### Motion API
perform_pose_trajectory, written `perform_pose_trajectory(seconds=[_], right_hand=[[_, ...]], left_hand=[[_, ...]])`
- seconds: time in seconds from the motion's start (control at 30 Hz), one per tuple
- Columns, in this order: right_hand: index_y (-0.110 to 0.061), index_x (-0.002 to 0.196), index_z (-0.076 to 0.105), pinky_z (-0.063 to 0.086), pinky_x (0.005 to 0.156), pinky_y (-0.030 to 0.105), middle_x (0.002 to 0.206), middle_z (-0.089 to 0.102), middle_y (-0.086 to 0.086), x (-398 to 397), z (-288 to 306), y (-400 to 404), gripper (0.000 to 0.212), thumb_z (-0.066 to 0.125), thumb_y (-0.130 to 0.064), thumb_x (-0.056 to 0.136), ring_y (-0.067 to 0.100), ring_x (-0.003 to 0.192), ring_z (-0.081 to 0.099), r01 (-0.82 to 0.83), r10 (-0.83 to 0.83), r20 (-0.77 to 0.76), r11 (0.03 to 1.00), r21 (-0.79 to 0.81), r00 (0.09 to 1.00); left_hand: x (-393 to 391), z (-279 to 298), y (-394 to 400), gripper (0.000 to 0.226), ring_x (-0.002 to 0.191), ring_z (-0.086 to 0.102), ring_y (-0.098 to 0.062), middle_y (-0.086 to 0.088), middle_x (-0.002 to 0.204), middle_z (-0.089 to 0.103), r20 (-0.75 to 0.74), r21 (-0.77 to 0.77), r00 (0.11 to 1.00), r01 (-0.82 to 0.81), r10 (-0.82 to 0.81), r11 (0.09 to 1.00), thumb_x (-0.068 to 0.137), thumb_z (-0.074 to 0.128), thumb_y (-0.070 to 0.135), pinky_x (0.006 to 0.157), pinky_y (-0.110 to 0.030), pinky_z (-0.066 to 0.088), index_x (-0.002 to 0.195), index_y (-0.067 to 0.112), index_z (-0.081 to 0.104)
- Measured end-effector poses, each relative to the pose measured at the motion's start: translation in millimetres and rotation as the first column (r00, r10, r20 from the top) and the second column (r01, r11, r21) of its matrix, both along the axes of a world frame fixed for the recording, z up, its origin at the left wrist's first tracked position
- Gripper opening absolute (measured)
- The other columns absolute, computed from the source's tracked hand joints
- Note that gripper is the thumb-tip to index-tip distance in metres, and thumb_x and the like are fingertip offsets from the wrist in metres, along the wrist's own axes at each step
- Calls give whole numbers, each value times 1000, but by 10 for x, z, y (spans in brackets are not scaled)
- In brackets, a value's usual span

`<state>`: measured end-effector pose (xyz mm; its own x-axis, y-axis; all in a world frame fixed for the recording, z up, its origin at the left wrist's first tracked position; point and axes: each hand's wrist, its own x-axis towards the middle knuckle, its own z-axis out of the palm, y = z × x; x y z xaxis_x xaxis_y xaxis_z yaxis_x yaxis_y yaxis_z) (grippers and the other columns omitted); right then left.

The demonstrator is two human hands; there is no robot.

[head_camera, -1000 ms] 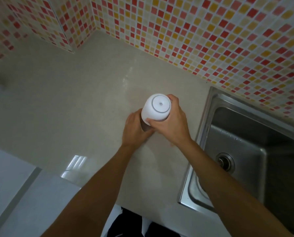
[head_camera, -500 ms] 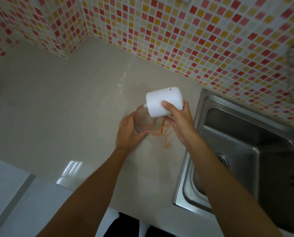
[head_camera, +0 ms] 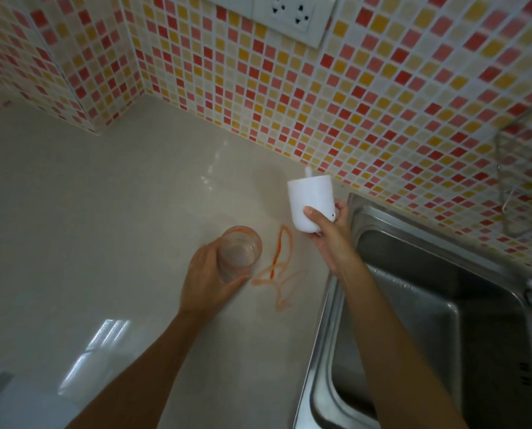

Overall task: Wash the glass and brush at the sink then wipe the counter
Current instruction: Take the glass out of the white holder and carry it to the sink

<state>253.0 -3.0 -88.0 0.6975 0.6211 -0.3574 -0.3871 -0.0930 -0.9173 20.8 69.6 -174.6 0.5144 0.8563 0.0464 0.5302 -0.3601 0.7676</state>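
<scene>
The left hand [head_camera: 209, 280] curls round a clear glass [head_camera: 239, 253] standing upright on the beige worktop [head_camera: 88, 227], to the left of the steel sink [head_camera: 428, 320]. The right hand [head_camera: 329, 239] grips a white cup-shaped object [head_camera: 309, 204], thumb across its front and fingers behind, held above the worktop just beside the sink's left rim, with a small white nub sticking out at its far end. Between the glass and the sink, orange smears [head_camera: 278, 267] loop across the worktop. Beyond the sink, a white socket [head_camera: 289, 13] sits on the mosaic tile wall [head_camera: 382, 103].
</scene>
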Motion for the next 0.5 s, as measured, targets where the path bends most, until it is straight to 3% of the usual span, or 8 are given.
perform_pose_trajectory(seconds=[0.1,0.17,0.33,0.5], right_hand=[[-27,133,38,55,78,28,122,55,-4,127,-57,89,83,85,-31,65,17,109,58,-2,68,312,978,-209,947],[-26,134,39,51,79,23,123,53,-6,186,-129,152,82,85,-33,67,13,109,56,41,94,436,956,-291,895],[-30,135,34,49,94,33,130,49,-10,223,-377,218,96,88,-42,57,10,112,50,109,117,538,923,-370,835],[-25,134,32,42,92,27,122,44,-15,201,-473,213,94,88,-39,60,7,110,47,153,86,585,925,-347,806]], left_hand=[[12,21,-1,74,105,56,-22,0,110,59,0,-4,1000,-3,3,1000,63,82,53,92,-38,47,123,20,54],[11,17,4,74,105,56,-22,0,111,59,-4,-5,1000,4,-4,1000,64,82,53,92,-38,47,124,21,53],[13,4,4,73,106,56,-25,-3,111,60,-11,0,1000,13,-13,1000,64,83,50,94,-39,45,123,18,55],[22,34,-2,72,107,55,-27,-4,112,60,-20,-17,1000,9,-9,1000,64,83,48,95,-40,45,122,17,54]])
